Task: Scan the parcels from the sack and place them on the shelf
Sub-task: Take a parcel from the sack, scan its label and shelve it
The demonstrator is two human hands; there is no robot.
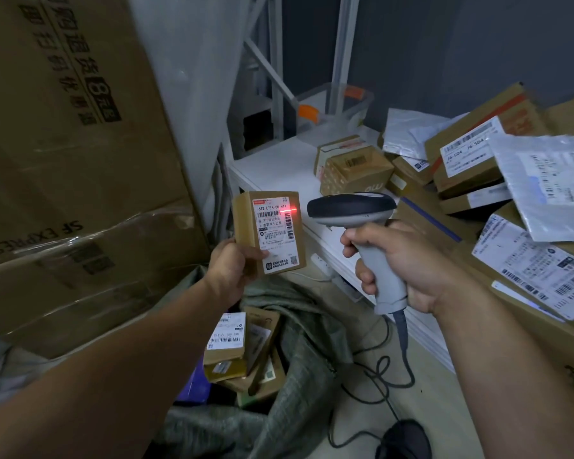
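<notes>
Parcels (471, 160) in brown card and grey plastic lie heaped across the right of the white shelf (279, 167), opposite the tall cartons (63, 160) stacked at the left. Below, on the floor, the green woven sack (312, 342) gapes open with boxed parcels (226, 342) inside. Both forearms reach forward over it. The right hand (408, 260) is wrapped round the grey handle of the scanner (352, 210), whose head is levelled leftward; its cable (403, 332) hangs to the floor. The left hand (229, 270) grasps the small parcel (272, 233) by its lower end, thumb across the label, holding it upright just beside the scanner's head. A red beam (289, 211) crosses the label's barcode.
</notes>
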